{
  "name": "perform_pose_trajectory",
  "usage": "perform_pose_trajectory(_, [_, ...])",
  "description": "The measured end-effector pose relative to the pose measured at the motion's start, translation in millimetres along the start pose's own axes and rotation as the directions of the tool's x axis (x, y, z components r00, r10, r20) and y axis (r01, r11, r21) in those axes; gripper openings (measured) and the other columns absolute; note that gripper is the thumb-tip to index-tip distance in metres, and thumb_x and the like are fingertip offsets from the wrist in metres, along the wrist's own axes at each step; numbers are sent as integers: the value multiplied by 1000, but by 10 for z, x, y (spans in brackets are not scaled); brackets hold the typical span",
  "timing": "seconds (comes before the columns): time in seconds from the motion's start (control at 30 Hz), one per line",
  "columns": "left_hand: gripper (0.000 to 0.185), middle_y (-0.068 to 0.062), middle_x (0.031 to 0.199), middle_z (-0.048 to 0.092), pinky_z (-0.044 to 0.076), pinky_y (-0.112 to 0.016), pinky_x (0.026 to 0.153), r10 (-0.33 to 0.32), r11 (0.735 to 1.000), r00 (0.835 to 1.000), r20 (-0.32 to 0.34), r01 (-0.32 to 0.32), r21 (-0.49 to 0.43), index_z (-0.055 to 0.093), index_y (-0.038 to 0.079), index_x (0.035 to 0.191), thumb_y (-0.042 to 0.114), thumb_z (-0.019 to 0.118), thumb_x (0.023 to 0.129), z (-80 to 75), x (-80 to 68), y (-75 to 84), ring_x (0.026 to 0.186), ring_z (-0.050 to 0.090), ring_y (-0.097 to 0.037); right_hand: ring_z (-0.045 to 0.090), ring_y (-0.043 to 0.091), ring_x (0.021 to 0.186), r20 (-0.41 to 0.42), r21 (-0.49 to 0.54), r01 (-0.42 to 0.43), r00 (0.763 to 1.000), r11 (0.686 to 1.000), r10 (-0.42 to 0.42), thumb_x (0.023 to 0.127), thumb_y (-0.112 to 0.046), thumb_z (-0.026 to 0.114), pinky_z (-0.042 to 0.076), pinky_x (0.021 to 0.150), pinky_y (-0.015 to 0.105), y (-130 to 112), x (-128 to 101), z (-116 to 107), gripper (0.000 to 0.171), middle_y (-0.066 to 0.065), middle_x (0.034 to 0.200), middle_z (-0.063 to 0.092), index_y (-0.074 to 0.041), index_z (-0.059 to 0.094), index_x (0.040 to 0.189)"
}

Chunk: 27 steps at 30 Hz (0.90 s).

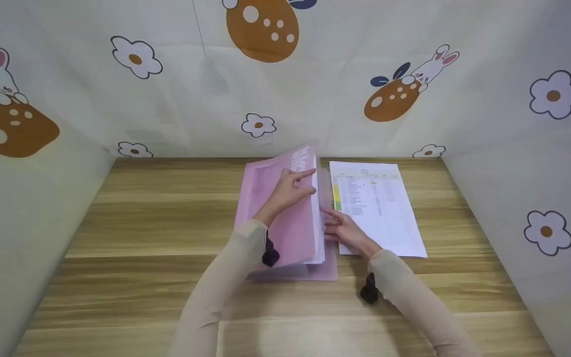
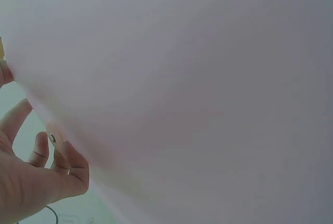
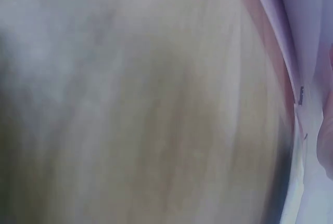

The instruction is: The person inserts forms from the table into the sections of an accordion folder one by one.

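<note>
A pink document folder lies on the wooden table with its cover raised at the right side, white sheets standing within. My left hand holds the cover's free edge; the left wrist view shows fingers at that edge beside a small metal snap. With fairly straight fingers, my right hand touches the right edges of the inner sheets. Only a fingertip of it shows in the right wrist view, close to the papers. What its fingertips do behind the sheets is partly hidden.
A printed sheet with a table and a coloured strip lies right of the folder, partly under my right hand. Patterned cloth walls the table at the back and both sides. Black wrist devices hang under both sleeves.
</note>
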<state>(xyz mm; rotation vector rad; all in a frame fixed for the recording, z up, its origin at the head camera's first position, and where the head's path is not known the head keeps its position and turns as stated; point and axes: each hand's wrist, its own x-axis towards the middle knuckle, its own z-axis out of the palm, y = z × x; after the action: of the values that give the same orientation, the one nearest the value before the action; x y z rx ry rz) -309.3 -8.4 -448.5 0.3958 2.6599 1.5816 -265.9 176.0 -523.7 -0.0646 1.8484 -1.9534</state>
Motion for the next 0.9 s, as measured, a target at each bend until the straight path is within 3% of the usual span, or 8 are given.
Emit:
perform_pose_trajectory(0.33, [49, -9, 94, 38, 35, -30, 72, -1, 1000, 1000, -6, 1, -10, 57, 18, 120, 19, 67, 72, 6, -2, 0, 88, 40, -20, 51, 20, 91, -17, 42, 0, 1000, 999, 1, 77, 15, 46, 44, 76, 32, 51, 48, -10, 63, 17, 112, 47, 0, 29, 136])
perform_pose_trajectory(0.73, [49, -9, 94, 38, 35, -30, 73, -2, 1000, 1000, -5, 2, -19, 57, 18, 120, 19, 67, 72, 2, -9, 5, 88, 40, -20, 49, 23, 95, -39, 8, -45, 998, 999, 45, 76, 14, 45, 44, 77, 33, 87, 87, -9, 65, 23, 124, 38, 0, 27, 137])
perform_pose_trajectory(0.9, [48, -10, 93, 38, 35, -29, 71, 5, 1000, 1000, -9, -5, -14, 57, 17, 120, 18, 67, 72, 4, -6, 5, 85, 39, -19, 50, 23, 93, -50, 9, -36, 998, 999, 36, 77, 15, 46, 44, 77, 34, 69, 78, -26, 63, 22, 121, 41, 0, 30, 136])
